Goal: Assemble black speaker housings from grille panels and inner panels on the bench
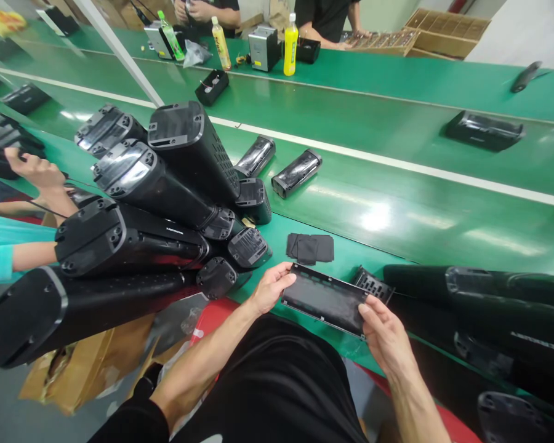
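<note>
While the left hand pinches one short end of a black rectangular panel, thumb on its face, the right hand grips the other end the same way. Panel is held slightly tilted in front of the person's black shirt, over the near edge of the green tabletop; small pale clips dot its long edges. Just beyond it on the tabletop: a few flat black pieces, overlapping. By the right hand, a slotted black part, partly hidden behind the panel's right end.

Left side: pile of long black housings, rounded ends toward the camera. Right side: dark, blurred stack, probably similar housings, hard to tell. Past the left pile, a co-worker's hand and turquoise sleeve.

Farther out, two glossy black units lie side by side, apart, short of a white line. Beyond the line, a small black box and a larger black unit at right. Farthest: three bottles, a silver-and-black box, a cardboard tray, two people in black.
</note>
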